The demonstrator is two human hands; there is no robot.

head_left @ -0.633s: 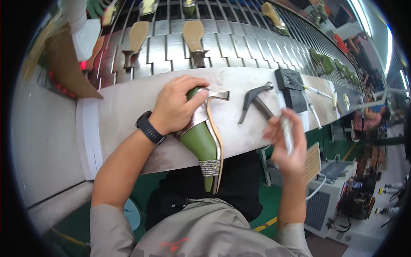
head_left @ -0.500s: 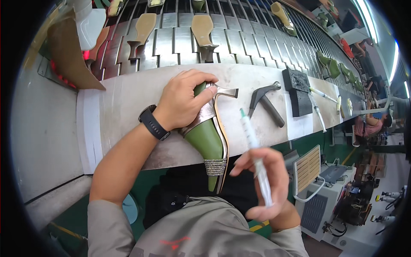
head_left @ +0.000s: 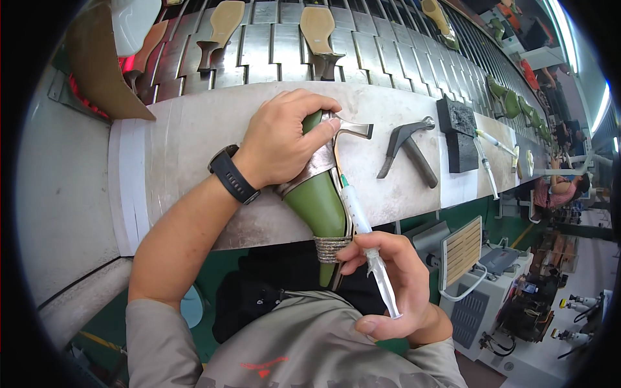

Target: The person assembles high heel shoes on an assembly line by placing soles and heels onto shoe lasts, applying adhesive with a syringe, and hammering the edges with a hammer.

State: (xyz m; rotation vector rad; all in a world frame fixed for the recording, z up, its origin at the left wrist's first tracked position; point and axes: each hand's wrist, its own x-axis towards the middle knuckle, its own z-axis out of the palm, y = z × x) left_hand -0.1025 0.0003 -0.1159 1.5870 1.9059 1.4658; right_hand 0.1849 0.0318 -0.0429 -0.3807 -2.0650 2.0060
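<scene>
Heeled shoe (head_left: 315, 207) lying across the near edge of the worktable (head_left: 187, 136)

A slatted metal conveyor (head_left: 259, 55) is running along the far side of the heeled shoe, and two beige-soled shoes (head_left: 317, 32) are resting on it, soles up. The pale worktable is supporting the heeled shoe, whose green body and metallic straps are showing; its heel is pointing to the right and its toe is jutting out over the table's near edge.

At the heel end of the shoe, the person's left hand (head_left: 281, 139) is grasping it, fingers curling over its back. To the right of the shoe's toe, the right hand (head_left: 404, 278) is gripping a syringe (head_left: 356, 210), fingers bending round the barrel and thumb lying near the plunger end.

Right of the shoe, black blocks (head_left: 460, 153) are sitting on the table; between them and the shoe, a hammer (head_left: 419, 161) is lying. Left of the shoe, a dark watch (head_left: 231, 178) is circling the left wrist. The syringe's green tip (head_left: 344, 180) is pointing at the shoe's sole edge; whether it is touching cannot be told.
</scene>
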